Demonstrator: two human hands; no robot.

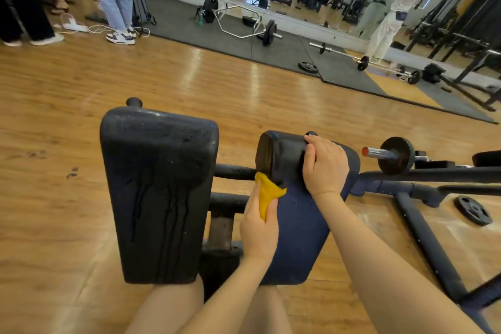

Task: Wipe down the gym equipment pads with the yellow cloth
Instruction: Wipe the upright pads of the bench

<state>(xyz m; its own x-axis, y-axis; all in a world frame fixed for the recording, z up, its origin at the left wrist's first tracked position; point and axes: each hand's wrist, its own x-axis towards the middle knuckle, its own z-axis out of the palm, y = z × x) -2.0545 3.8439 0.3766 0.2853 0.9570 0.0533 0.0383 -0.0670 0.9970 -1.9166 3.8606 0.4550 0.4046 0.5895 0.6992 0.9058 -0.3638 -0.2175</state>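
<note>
Two dark pads stand side by side in front of me. The left pad [160, 192] is black, wet, with drip streaks down its face. The right pad [295, 225] is dark blue with a black top end. My left hand [259, 228] grips the bunched yellow cloth [267, 192] and presses it against the right pad's left edge. My right hand [324, 167] lies over the top of the right pad, fingers curled round it.
The machine's black frame tubes [423, 222] run off to the right, with a loaded weight peg [393, 154] and a loose plate [473, 210] on the wooden floor. Barbells lie on grey mats by the mirror. People stand at the far left.
</note>
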